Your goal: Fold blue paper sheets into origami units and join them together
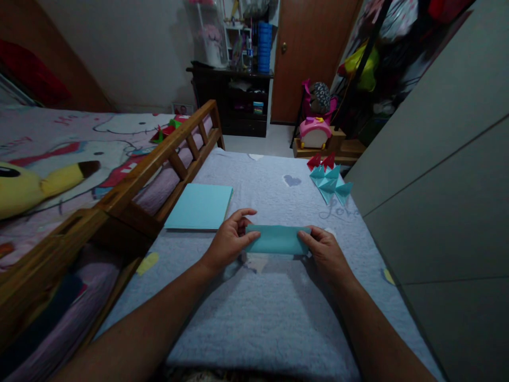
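Note:
A folded strip of light-blue paper (277,240) is stretched level between my two hands, just above the bedsheet. My left hand (233,233) pinches its left end, thumb on top and the other fingers curled behind. At the right end, my right hand (324,245) grips the paper the same way, its thumb lying on the front face. Left of the strip lies a stack of light-blue paper squares (201,207) on the sheet. Folded light-blue paper pieces (330,183) with pointed tips rest at the far right, beside red folded paper pieces (320,161).
A wooden bed rail (159,154) runs along the left, with a yellow plush toy (43,185) on the bed beyond. On the right stands a pale cabinet panel (445,175). Past the bed's far edge are a dark cabinet (234,101) and a pink toy case (315,132).

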A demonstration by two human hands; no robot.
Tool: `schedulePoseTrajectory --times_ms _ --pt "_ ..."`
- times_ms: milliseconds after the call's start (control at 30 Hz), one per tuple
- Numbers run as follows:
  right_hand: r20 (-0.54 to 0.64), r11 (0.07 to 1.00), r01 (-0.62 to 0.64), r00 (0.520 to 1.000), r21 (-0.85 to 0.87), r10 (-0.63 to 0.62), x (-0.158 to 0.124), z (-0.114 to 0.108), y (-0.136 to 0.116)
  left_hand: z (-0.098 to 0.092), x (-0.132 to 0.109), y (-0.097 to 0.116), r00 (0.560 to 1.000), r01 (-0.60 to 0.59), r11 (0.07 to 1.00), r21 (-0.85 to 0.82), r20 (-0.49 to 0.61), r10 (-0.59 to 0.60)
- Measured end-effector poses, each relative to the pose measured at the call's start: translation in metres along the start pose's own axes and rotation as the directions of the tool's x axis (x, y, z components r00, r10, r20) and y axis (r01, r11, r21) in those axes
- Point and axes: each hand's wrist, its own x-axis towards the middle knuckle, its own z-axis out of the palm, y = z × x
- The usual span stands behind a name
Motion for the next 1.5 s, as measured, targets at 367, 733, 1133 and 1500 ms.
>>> schedulePoseTrajectory --times_ms 367,733,1133,1500 --pt "-0.01 0.998 -0.032 0.999 0.06 0.033 0.001 0.001 0.001 0.001 -0.002 0.005 0.987 0.131 0.991 -0.021 0.091 -0.129" --pt "0.013 0.996 -0.033 0.999 0.085 0.032 0.0 0.0 0.003 0.001 -0.003 0.004 0.993 0.116 0.993 0.037 0.031 -0.117" --pt "0.009 0.996 -0.066 0.998 0.061 0.066 0.0 0.002 -0.001 0.002 -0.003 0.002 0.989 0.147 0.989 -0.014 0.024 -0.146" --pt "-0.036 0.995 -0.081 0.996 0.052 0.083 -0.004 0.008 -0.01 0.003 -0.003 0.001 0.992 0.122 0.99 -0.068 -0.013 -0.123"
